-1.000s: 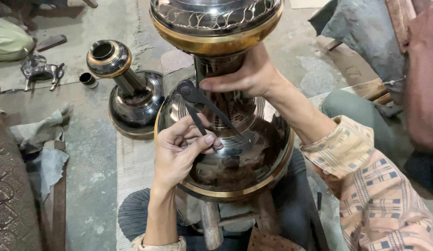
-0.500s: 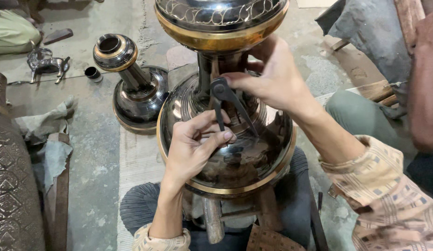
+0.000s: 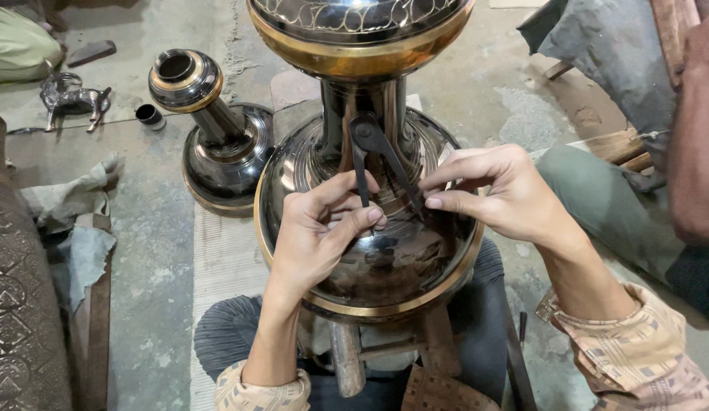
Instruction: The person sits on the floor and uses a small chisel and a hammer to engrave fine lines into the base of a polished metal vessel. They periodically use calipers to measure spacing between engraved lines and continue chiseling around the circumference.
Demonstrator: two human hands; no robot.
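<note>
In front of the person's lap, on a wooden stand (image 3: 427,346), sits a large dark metal vase (image 3: 370,251) with brass bands, its polished belly facing the head camera and its neck rising to a wide bowl-shaped top (image 3: 360,34). Against the belly and neck lies a dark metal compass (image 3: 373,164), hinge up near the neck and both legs pointing down onto the curved surface. The left hand (image 3: 320,236) has its grip pinched on the compass's left leg, thumb and forefinger closed around the lower part while the other fingers rest on the vase. The right hand (image 3: 499,194) has its grip pressed together on the right leg, fingertips meeting just at the metal near its tip. Both wrists come up from patterned sleeves (image 3: 636,358). To the left, on the concrete floor (image 3: 149,251), a smaller vase (image 3: 213,129) of the same dark finish stands upright, apart from the big one. Beyond it are a small dark cup (image 3: 150,116) and a little metal animal figure (image 3: 73,97). Crumpled cloth (image 3: 69,202) lies at the left edge, beside an embossed metal surface (image 3: 19,304). Another person's arm (image 3: 693,129) shows at the right edge.
</note>
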